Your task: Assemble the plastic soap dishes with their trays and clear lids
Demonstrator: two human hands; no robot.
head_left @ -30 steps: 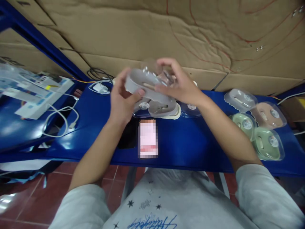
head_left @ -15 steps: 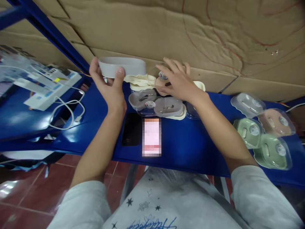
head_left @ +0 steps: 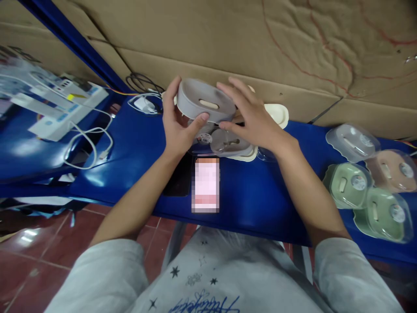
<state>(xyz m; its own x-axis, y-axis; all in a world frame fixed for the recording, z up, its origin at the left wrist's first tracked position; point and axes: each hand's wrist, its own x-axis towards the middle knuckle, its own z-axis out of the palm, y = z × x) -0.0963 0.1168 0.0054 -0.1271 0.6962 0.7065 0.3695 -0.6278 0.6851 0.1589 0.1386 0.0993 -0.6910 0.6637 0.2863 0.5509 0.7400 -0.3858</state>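
A grey oval soap dish (head_left: 205, 93) with a cream slotted insert is held tilted above the table. My left hand (head_left: 179, 121) is closed around its left end, thumb on the front wall. My right hand (head_left: 249, 115) closes on the dish's right end, thumb low and fingers at the top rim. Beneath the hands lie grey soap dishes with clear lids (head_left: 228, 141), partly hidden. A cream dish part (head_left: 276, 115) shows behind my right wrist.
Green, pink and grey lidded soap dishes (head_left: 350, 184) lie at the right. A lit phone (head_left: 206, 187) and a dark phone (head_left: 177, 178) are near the front edge. A power strip (head_left: 61, 117) with white cables sits left. Cardboard (head_left: 195, 34) stands behind.
My left hand has brought the grey dish right and turned its slotted face toward me. My right hand has come from the pile to the dish's right end.
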